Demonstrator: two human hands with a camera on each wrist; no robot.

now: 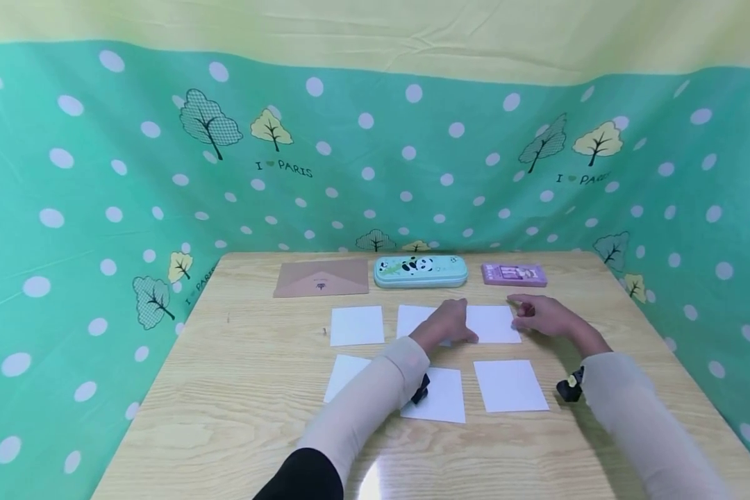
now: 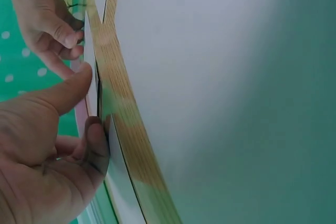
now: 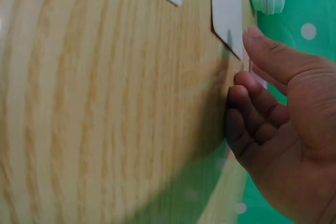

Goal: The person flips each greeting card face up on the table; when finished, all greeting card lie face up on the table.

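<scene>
My left hand point(image 1: 445, 325): It reaches across the table and lies on the white cards in the back row. It covers the gap between the middle card point(image 1: 416, 321) and the right card point(image 1: 492, 324). In the left wrist view my thumb point(image 2: 67, 92) and a bent finger point(image 2: 97, 142) sit at the edge of a white card point(image 2: 118, 182). I cannot tell if they pinch it or only touch it.

My right hand point(image 1: 545, 316): It rests on the table just beside the right edge of the right card in the back row. My first finger points out to the left, over that card's far corner. In the right wrist view my other fingers point(image 3: 247, 114) are loosely bent and hold nothing. They touch the wood near a card corner point(image 3: 227, 9).

White cards: There are six, in two rows of three, all flat on the table. The back left card point(image 1: 357, 325) lies alone. In the front row, my left arm hides part of the left card point(image 1: 344, 375) and the middle card point(image 1: 440, 396). The front right card point(image 1: 510, 385) is bare.

Table point(image 1: 237, 389): It is light wood with a wavy grain.

Far edge of the table: A brown envelope point(image 1: 321, 278) is on the left. A pale green pencil tin with a panda point(image 1: 420, 271) is in the middle. A small purple box point(image 1: 514, 273) is on the right.

Behind the table: A green cloth point(image 1: 100, 173) with white dots and little trees hangs all around.
</scene>
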